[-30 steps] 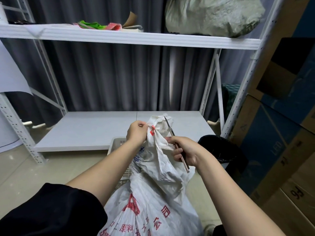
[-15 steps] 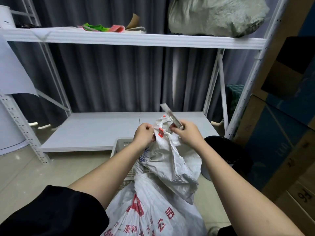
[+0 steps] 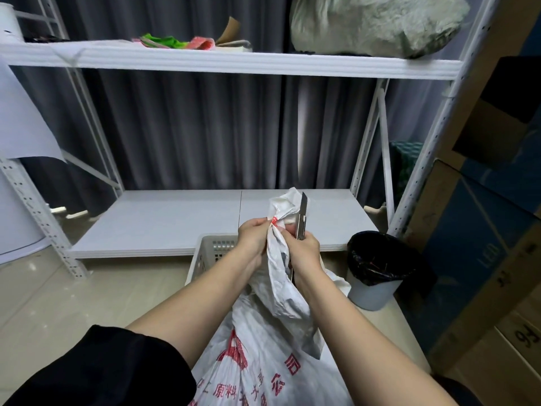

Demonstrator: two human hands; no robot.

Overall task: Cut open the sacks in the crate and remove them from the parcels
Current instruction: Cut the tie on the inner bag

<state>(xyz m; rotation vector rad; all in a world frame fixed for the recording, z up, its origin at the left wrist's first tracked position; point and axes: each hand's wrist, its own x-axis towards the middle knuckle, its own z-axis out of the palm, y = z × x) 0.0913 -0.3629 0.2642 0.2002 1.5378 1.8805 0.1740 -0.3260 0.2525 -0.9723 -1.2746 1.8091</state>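
A white woven sack (image 3: 272, 356) with red lettering stands in a pale perforated crate (image 3: 208, 253) in front of me. Its gathered neck (image 3: 282, 208) is tied off with a red tie (image 3: 274, 220). My left hand (image 3: 252, 238) grips the neck just left of the tie. My right hand (image 3: 304, 253) holds a metal utility knife (image 3: 302, 219) upright, blade pointing up, right beside the bunched sack top. What the sack contains is hidden.
A white metal rack (image 3: 205, 60) stands behind the crate, its low shelf (image 3: 164, 221) bare, bags and papers on the upper one. A bin with a black liner (image 3: 377, 268) sits at the right. Stacked cardboard boxes (image 3: 491, 259) fill the right side.
My right hand turned the knife from slanting left over the sack top to standing upright beside the neck. Both hands moved closer together at the tie.
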